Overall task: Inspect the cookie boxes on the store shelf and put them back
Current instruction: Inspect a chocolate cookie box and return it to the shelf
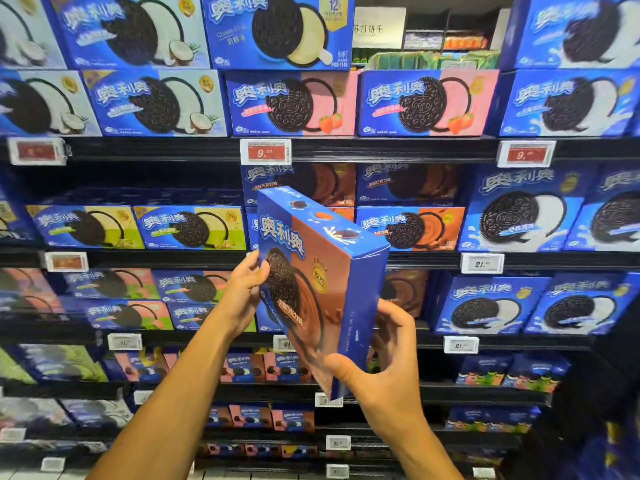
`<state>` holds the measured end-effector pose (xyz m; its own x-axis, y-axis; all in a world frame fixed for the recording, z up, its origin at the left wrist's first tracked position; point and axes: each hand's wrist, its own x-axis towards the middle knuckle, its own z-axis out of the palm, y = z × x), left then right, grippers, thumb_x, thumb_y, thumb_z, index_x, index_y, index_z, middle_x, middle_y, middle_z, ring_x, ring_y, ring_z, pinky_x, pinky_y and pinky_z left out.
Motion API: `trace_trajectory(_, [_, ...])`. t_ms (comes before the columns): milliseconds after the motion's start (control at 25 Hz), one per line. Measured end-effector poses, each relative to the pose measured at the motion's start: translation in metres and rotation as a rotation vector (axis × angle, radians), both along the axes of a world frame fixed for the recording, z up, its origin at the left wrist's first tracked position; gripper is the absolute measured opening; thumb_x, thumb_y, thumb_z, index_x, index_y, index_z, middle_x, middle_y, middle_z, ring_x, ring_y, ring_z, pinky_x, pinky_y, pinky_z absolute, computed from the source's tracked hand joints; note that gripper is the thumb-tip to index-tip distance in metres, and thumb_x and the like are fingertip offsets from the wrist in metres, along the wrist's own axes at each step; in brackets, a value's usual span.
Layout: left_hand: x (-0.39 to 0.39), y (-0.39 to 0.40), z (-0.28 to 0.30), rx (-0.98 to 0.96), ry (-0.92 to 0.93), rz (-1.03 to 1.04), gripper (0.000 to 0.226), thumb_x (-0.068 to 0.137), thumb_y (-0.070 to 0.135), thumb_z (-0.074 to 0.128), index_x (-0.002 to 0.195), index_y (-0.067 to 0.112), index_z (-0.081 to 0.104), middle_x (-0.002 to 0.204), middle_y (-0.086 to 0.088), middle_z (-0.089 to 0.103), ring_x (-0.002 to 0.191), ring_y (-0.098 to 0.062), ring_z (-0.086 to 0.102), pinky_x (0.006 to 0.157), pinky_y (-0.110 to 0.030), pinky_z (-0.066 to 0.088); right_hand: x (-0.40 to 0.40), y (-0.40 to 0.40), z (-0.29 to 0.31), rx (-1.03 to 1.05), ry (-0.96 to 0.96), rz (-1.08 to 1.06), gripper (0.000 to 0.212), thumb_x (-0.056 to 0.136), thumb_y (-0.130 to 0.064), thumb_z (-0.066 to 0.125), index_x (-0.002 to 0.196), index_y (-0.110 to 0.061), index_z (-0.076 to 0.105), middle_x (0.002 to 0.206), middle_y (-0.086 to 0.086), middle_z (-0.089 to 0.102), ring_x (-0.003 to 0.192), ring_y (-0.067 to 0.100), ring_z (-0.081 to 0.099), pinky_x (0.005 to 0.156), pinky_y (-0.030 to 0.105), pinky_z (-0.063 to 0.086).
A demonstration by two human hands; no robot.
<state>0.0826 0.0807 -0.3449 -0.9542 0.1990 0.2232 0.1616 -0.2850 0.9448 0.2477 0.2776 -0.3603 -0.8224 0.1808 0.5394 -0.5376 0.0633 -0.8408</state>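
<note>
Two bare forearms rising from the bottom of the frame toward the centre, hands apart, each clamped on the same cookie box [313,271]. Right hand [384,372] at lower centre-right, thumb pressed on the box's front face near its bottom corner, fingers curled round the blue side panel behind. Left hand [247,289] at centre-left, higher up, pinching the box's left edge, thumb on the front beside the printed cookie.

Box held between the two hands in mid-frame, in front of the shelves and clear of them, stood on its short end and tilted, top leaning toward the upper left, lowest corner pointing down by the right thumb. Front face turned to the camera: blue along the left, brown on the right, white Chinese brand lettering near the top, a large dark sandwich cookie with a brown swirl below, a small gold round seal reading 100%. Top end panel blue with small cookie pictures; right side panel plain blue with fine white print, too small to read.

Behind, black store shelves [346,148] filling the frame, stacked with more blue boxes: matching brown boxes [410,226] just behind the held one, pink strawberry boxes [291,103] on the shelf above, coconut boxes [156,103] upper left, white-cream boxes [519,211] at right. White price tags [265,152] clipped along the shelf edges, one reading 9.90.
</note>
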Motion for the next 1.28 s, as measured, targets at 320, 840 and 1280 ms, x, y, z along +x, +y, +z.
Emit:
trace_trajectory(320, [-0.004,-0.014,0.017,-0.032,0.101,-0.007,0.045,0.086,0.023,0.063,0.119,-0.003,0.05,0.1,-0.015,0.058,0.08,-0.026,0.061,0.073,-0.028,0.052,-0.003,-0.002,-0.008,0.037,-0.078,0.01,0.083,0.05,-0.064,0.09,0.12,-0.067,0.046,0.124,-0.032,0.059,0.114,-0.003,0.059,0.084,0.007,0.047])
trace_trajectory(840, [-0.019,-0.032,0.055,-0.253,0.246,-0.033,0.046,0.078,0.046,0.079,0.121,0.033,0.066,0.129,0.003,0.067,0.124,-0.02,0.059,0.101,-0.042,0.051,-0.024,-0.014,-0.032,0.111,-0.173,0.106,0.088,0.058,-0.065,0.087,0.134,-0.063,0.041,0.126,-0.024,0.064,0.117,0.005,0.062,0.086,0.03,0.059])
trace_trajectory(1280, [0.013,-0.043,0.067,-0.299,0.275,0.169,0.043,0.088,-0.008,0.062,0.122,0.017,0.064,0.11,0.009,0.074,0.108,-0.014,0.066,0.078,-0.019,0.055,-0.05,0.003,-0.049,-0.22,-0.217,0.114,0.062,0.066,-0.017,0.085,0.12,-0.036,0.061,0.117,-0.011,0.073,0.109,0.009,0.069,0.084,0.016,0.053])
